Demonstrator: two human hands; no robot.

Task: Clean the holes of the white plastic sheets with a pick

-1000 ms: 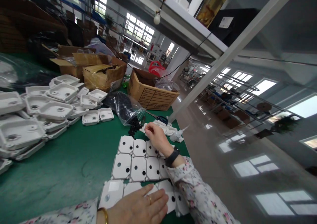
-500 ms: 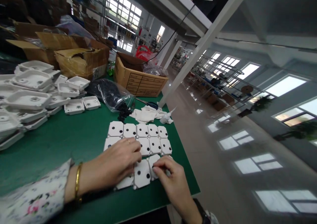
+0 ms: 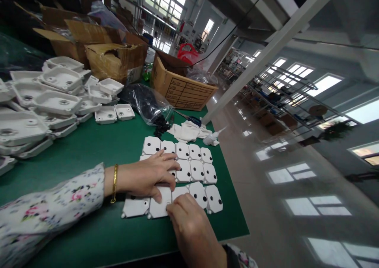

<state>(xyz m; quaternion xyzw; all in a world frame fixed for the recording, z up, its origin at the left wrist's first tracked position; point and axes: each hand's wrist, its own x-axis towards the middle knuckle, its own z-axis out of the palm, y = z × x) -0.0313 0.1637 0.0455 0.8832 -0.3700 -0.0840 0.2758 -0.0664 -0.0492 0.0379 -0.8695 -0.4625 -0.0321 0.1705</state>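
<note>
Green matting covers the table (image 3: pixel 89 153), with cardboard boxes (image 3: pixel 118 60) and stacked white housings (image 3: pixel 44 102) at the far side. White square plates (image 3: pixel 189 169) lie flat in a tight grid near the front edge, edges touching. The left hand (image 3: pixel 148 177) rests open and flat across the grid's left part, thumb on a near-row plate (image 3: pixel 160 206). The right hand (image 3: pixel 189 224) presses curled fingertips onto that same plate; whether the grip pinches a small part cannot be told. A bag of black parts (image 3: pixel 148 104) and loose black plugs (image 3: pixel 160 124) lie just beyond the grid. For this step, steady the plate with the flat hand, press straight down over the hole, and avoid shifting neighbouring plates.
</note>
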